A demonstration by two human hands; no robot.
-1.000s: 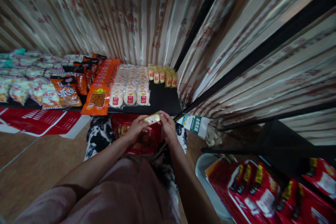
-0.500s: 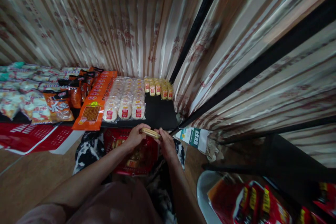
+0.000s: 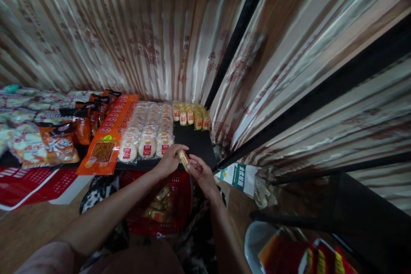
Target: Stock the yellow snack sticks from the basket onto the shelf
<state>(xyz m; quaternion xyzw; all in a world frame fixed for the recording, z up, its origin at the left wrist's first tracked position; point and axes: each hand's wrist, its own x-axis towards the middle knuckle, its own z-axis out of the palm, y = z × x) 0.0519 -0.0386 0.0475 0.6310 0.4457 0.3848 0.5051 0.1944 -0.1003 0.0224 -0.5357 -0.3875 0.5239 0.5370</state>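
Note:
Near the front edge of the black shelf [image 3: 195, 147], a small gold-wrapped snack pack [image 3: 184, 159] is held up between both hands. My left hand [image 3: 169, 160] pinches its upper end, and the fingers of my right hand [image 3: 203, 174] close on its lower end. Similar yellow packs [image 3: 190, 117] stand in short rows at the shelf's back right corner. Below my hands, a red basket [image 3: 183, 197] on my lap holds more gold-wrapped packs [image 3: 158, 209], partly hidden by my left forearm.
Left on the shelf lie round white crackers [image 3: 147, 147] in clear wrappers, orange flat packs [image 3: 102, 154] and puffy snack bags [image 3: 35, 141]. Black posts [image 3: 244, 36] and a striped curtain [image 3: 144, 30] bound the shelf. At lower right, a pale tub [image 3: 253, 244] contains red packages.
The snack pack has turned from lying nearly level to a steeper tilt between my fingers. My view has shifted slightly, so the shelf appears lower.

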